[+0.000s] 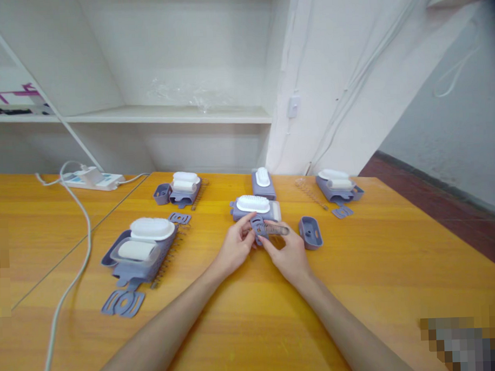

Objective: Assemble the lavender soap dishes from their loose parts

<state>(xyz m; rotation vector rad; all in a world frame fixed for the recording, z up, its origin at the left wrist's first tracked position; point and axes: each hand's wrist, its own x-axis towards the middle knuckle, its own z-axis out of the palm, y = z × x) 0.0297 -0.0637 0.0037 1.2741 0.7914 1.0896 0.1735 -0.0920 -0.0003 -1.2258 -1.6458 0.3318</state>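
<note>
Fingers of my left hand [236, 245] pinch a small purple-grey slotted plastic plate [257, 230] near the middle of the table. My right hand [289, 254] closes around a metal coil spring [276, 229], whose one end meets the plate; its fingertips touch the plate too. Just behind the hands lies a purple-grey plastic housing [241, 214] with a white bristled oval piece [253, 204] on top. To the right of my right hand stands a small open purple-grey tray-like box [311, 233].
Similar part sets sit around: a housing with white roller [136, 250] at left, another housing [184, 197] behind it, one [263, 189] at back centre, one [340, 196] at right. Loose springs [313, 195] and slotted plates [122, 302] lie nearby. A power strip [93, 179] and white cable [87, 240] are left.
</note>
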